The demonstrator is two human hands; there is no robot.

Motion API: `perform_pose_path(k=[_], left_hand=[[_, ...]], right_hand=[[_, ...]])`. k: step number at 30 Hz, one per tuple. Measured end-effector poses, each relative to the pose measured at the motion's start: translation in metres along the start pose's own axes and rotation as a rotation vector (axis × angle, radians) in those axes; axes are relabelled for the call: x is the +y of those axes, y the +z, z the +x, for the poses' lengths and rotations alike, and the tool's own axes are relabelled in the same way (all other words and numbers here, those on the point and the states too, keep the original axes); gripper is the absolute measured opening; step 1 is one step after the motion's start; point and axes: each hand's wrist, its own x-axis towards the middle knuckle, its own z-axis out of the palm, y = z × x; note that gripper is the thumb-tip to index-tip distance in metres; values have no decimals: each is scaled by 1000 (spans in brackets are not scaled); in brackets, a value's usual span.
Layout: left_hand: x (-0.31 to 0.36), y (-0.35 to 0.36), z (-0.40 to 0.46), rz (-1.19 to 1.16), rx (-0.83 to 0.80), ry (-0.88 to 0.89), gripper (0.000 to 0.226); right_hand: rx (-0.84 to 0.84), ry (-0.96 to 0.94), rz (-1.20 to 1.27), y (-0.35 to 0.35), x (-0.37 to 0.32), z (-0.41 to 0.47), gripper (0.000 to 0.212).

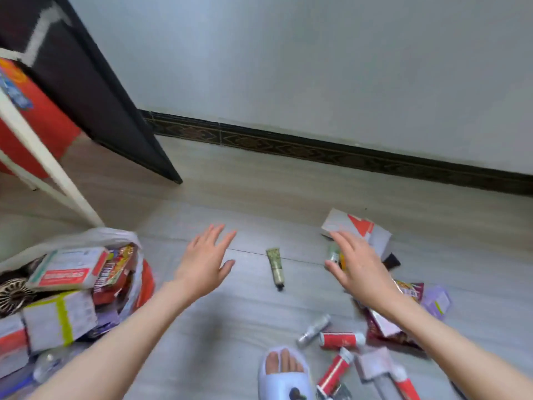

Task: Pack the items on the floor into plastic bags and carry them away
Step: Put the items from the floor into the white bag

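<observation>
Head view, floor of pale grey boards.

1. Left hand: centre, palm down, fingers spread and straight, holding nothing, above bare floor.
2. Right hand: 3 o'clock of the left hand, palm down, fingers spread, holding nothing; it is above a small green bottle, contact cannot be told.
3. Green tube: lying on the floor between the two hands, black cap toward 6 o'clock.
4. White box with red mark: 12 o'clock of the right hand, on the floor.
5. Plastic bag: 9 o'clock, white, open, filled with boxes and snack packets, among them a white-and-red box.
6. Loose items, 5 o'clock: silver bottle, red tubes, snack packets, lilac packet.
7. Slipper: white, toes showing, 6 o'clock.
8. Wall with dark patterned skirting, 12 o'clock.
9. Black panel, white frame leg, 10 o'clock.
</observation>
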Motion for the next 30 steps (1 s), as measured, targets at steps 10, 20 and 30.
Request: perform_pose_path(k=[10,20,30], left_hand=[[66,159,35,-225,-215,-223,75],[90,184,85,-318,-157,-507,51],[58,159,53,-427,-151,-344,37]], right_hand=[[-196,537,-5,90,93,-43,74],[-117,902,138,128,101,-54,56],[47,902,265,119,85,-64,42]])
